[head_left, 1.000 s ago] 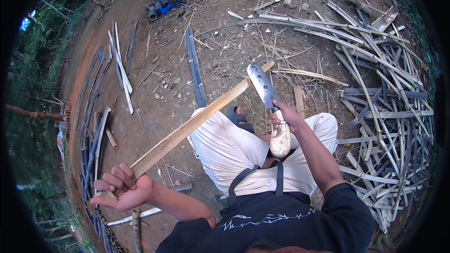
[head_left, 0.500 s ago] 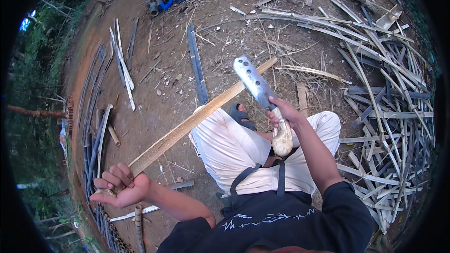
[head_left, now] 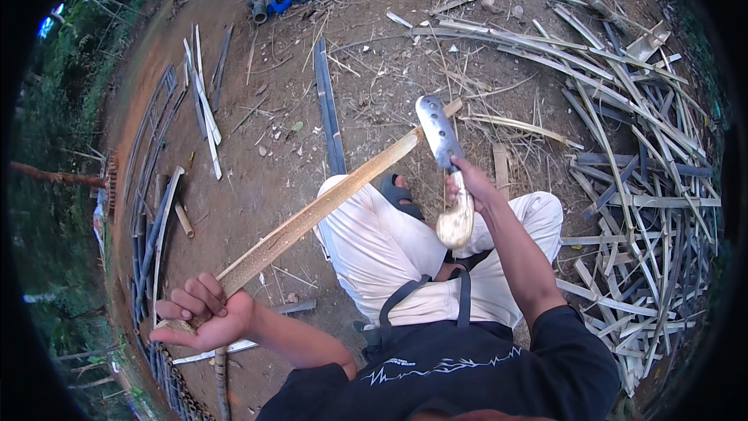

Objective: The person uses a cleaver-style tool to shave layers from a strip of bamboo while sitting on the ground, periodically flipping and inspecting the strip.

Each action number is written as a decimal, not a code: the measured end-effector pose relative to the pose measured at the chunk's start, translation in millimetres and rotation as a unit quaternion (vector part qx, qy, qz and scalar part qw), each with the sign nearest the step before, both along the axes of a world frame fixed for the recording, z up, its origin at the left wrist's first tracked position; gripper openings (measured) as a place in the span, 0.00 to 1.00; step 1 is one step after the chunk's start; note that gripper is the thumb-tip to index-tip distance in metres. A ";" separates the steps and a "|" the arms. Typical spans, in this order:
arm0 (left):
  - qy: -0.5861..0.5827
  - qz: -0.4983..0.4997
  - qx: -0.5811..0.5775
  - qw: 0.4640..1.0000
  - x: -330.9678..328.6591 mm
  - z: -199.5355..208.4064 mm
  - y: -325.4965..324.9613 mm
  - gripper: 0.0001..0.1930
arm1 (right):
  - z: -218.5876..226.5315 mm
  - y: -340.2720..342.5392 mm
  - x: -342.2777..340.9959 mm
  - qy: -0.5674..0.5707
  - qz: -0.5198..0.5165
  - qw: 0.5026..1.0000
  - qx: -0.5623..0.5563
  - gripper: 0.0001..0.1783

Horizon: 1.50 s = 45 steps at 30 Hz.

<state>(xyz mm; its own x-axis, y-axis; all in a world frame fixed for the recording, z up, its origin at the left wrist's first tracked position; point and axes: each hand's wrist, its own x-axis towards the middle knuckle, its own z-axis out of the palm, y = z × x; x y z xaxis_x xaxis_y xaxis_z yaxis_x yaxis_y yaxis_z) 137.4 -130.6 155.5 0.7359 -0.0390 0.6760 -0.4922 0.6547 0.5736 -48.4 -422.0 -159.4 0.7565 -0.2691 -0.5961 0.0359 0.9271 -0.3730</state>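
Observation:
My left hand [head_left: 204, 310] is closed around the near end of a long split bamboo strip [head_left: 319, 206]. The strip slants up to the right, passing over my left knee, with its pale brown inner face showing. In my right hand [head_left: 473, 184] is a machete [head_left: 439, 131], gripped by its pale wooden handle with a bulbous, curved end. Its short, wide metal blade has several dark holes. The blade lies across the strip near its far end, and the strip's tip shows beyond it. Whether the edge is cutting into the bamboo cannot be told.
A large heap of bamboo strips [head_left: 654, 226] covers the ground on my right. More bamboo lengths [head_left: 204, 101] lie on the left, and a dark strip [head_left: 329, 109] lies ahead. Near my legs is a sandalled foot [head_left: 400, 193]. Dark tubes and something blue [head_left: 278, 6] are farther off.
The machete has shifted right along the strip toward its far end, and its handle end has swung left, so the blade stands more upright. My left hand has barely moved.

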 end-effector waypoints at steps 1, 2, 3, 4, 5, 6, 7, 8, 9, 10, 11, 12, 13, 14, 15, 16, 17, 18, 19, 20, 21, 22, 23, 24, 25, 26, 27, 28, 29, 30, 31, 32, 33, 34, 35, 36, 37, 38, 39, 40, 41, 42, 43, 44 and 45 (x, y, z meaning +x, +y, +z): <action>0.002 0.001 -0.005 1.000 2.3 -0.4 2.8 0.27 | 16.4 12.0 -2.9 -0.013 0.074 0.997 -0.010 0.15; 0.005 0.001 -0.009 1.000 6.6 -1.8 6.3 0.27 | 33.0 12.1 0.7 -0.024 0.078 0.997 -0.006 0.15; 0.012 -0.006 -0.012 1.000 8.8 -1.8 6.4 0.27 | 41.5 15.8 -1.5 -0.030 0.075 0.997 0.000 0.16; 0.010 -0.006 -0.013 1.000 8.5 -3.1 6.1 0.27 | 35.4 13.1 -4.5 -0.024 0.078 0.997 0.001 0.15; 0.014 -0.012 -0.009 1.000 8.2 -2.5 6.1 0.27 | 23.6 5.2 -8.7 -0.019 0.081 0.997 0.003 0.15; 0.014 -0.015 -0.009 1.000 6.6 -0.6 4.7 0.27 | 20.2 -1.9 -7.9 -0.017 0.087 0.996 0.000 0.15; 0.014 -0.019 -0.009 1.000 4.7 0.6 3.9 0.27 | 15.9 -2.6 -4.2 -0.024 0.063 0.998 0.017 0.15; 0.018 -0.012 -0.014 1.000 2.6 1.0 3.4 0.27 | 11.3 -2.1 0.6 -0.031 0.039 0.998 0.034 0.14; 0.022 -0.005 -0.015 1.000 0.6 1.2 3.7 0.27 | 9.9 2.6 5.2 -0.036 0.015 0.998 0.055 0.14; 0.024 0.003 -0.021 0.999 1.5 -0.3 2.9 0.27 | 27.9 15.0 2.9 -0.049 0.088 0.995 0.001 0.14; 0.020 0.017 -0.021 0.999 2.1 -1.4 2.2 0.27 | 42.3 26.2 7.5 -0.020 0.084 0.996 0.030 0.15; 0.021 0.025 -0.019 0.999 1.0 -1.7 2.0 0.27 | 39.3 21.6 6.3 -0.032 0.083 0.995 0.034 0.15; 0.022 0.035 -0.017 0.999 0.8 -1.6 2.3 0.27 | 34.1 15.3 4.7 -0.044 0.082 0.995 0.037 0.14; 0.023 0.016 -0.013 1.000 2.0 -1.1 2.3 0.27 | 30.4 13.3 1.1 -0.047 0.068 0.996 0.043 0.15; 0.020 0.003 -0.011 1.000 1.0 -0.1 2.7 0.27 | 27.5 11.2 -1.1 -0.052 0.059 0.996 0.047 0.15; 0.018 -0.010 -0.008 1.000 -0.3 0.5 4.0 0.27 | 24.5 11.0 -1.7 -0.057 0.050 0.996 0.051 0.15; 0.016 -0.017 -0.015 1.000 -1.5 -0.6 6.4 0.27 | 21.0 14.0 0.0 -0.055 0.032 0.996 0.059 0.15; 0.015 -0.026 -0.020 0.999 -2.0 -1.9 8.9 0.27 | 19.6 22.9 1.6 -0.051 0.013 0.996 0.070 0.15; 0.009 -0.035 -0.027 0.999 1.4 -3.2 4.7 0.27 | 32.0 25.7 13.6 -0.053 -0.006 0.996 0.076 0.15; 0.002 -0.025 -0.028 0.999 4.1 -2.3 0.2 0.27 | 46.6 38.6 13.9 -0.063 0.044 0.993 0.085 0.15; 0.006 -0.016 -0.026 1.000 2.9 -2.7 3.2 0.27 | 68.6 52.1 11.9 -0.087 0.072 0.989 0.093 0.15; 0.010 -0.007 -0.023 1.000 1.6 -2.8 6.2 0.27 | 68.3 52.5 9.8 -0.095 0.074 0.990 0.079 0.15; 0.013 0.003 -0.020 1.000 0.3 -3.3 9.3 0.28 | 67.7 50.7 8.4 -0.104 0.077 0.989 0.066 0.15; 0.013 -0.003 -0.019 1.000 1.9 -3.6 8.6 0.28 | 67.2 44.5 8.1 -0.085 0.060 0.993 0.057 0.16; 0.013 -0.003 -0.015 1.000 0.2 -3.6 8.5 0.28 | 62.3 37.7 6.0 -0.067 0.048 0.995 0.051 0.17; 0.012 -0.004 -0.012 1.000 -1.4 -3.5 8.7 0.28 | 54.4 29.1 3.7 -0.050 0.036 0.997 0.045 0.18; 0.005 -0.022 -0.015 1.000 -2.9 -3.5 6.8 0.28 | 25.8 16.7 1.1 -0.045 -0.003 0.995 0.093 0.19; -0.001 -0.035 -0.019 0.999 -2.7 -5.9 7.3 0.28 | 24.9 20.0 2.3 -0.032 -0.006 0.994 0.106 0.19; -0.008 -0.048 -0.022 0.999 -3.1 -7.1 7.5 0.28 | 24.1 26.5 2.8 -0.018 -0.010 0.993 0.119 0.19; -0.006 -0.035 -0.016 0.999 -4.1 -7.3 7.1 0.28 | 46.1 33.9 6.9 -0.049 0.051 0.992 0.105 0.19; 0.002 -0.020 -0.018 1.000 -3.6 -8.7 8.2 0.28 | 80.4 56.3 5.3 -0.069 0.113 0.986 0.098 0.20; 0.009 -0.005 -0.020 1.000 -3.0 -9.3 8.7 0.28 | 108.4 79.8 9.6 -0.041 0.087 0.993 0.066 0.22; 0.012 0.007 -0.024 1.000 -2.4 -7.0 9.4 0.28 | 111.9 84.2 8.2 -0.052 0.070 0.994 0.068 0.21; 0.001 -0.006 -0.013 1.000 -5.5 -4.3 7.7 0.28 | 100.1 75.3 4.3 -0.072 0.082 0.991 0.076 0.20; -0.001 -0.032 -0.018 0.999 -5.0 -3.5 6.9 0.28 | 87.5 64.4 -1.5 -0.093 0.095 0.988 0.084 0.19; -0.004 -0.053 -0.017 0.998 -6.8 -3.4 8.4 0.29 | 91.6 63.7 -4.2 -0.100 0.076 0.990 0.063 0.19; -0.006 -0.074 -0.017 0.997 -8.2 -3.6 9.6 0.29 | 78.4 60.2 -1.1 -0.057 0.023 0.994 0.085 0.20; -0.015 -0.063 -0.021 0.998 -8.7 -4.6 9.4 0.29 | 74.0 53.1 4.5 -0.041 0.013 0.993 0.111 0.20; -0.011 -0.076 -0.019 0.997 -12.6 -5.8 12.0 0.29 | 76.1 49.4 3.1 -0.017 -0.005 0.990 0.137 0.19; -0.018 -0.090 -0.028 0.995 -12.7 -6.5 10.6 0.29 | 84.3 61.9 4.2 -0.007 0.016 0.996 0.090 0.19; -0.025 -0.103 -0.036 0.994 -12.5 -6.4 7.6 0.29 | 94.7 70.6 4.9 -0.078 0.068 0.988 0.114 0.17; -0.008 -0.038 -0.018 0.999 -14.9 -6.3 5.3 0.29 | 124.7 93.3 7.6 -0.071 0.071 0.990 0.099 0.17; -0.004 -0.041 -0.020 0.999 -17.5 -8.1 7.1 0.29 | 148.6 109.6 9.0 -0.064 0.077 0.992 0.081 0.16; -0.007 -0.048 -0.025 0.998 -16.8 -6.9 6.0 0.29 | 143.3 111.8 8.3 -0.060 0.066 0.991 0.102 0.13; -0.014 -0.057 -0.030 0.998 -14.2 -4.2 6.0 0.29 | 140.3 109.1 5.8 -0.080 0.069 0.989 0.100 0.13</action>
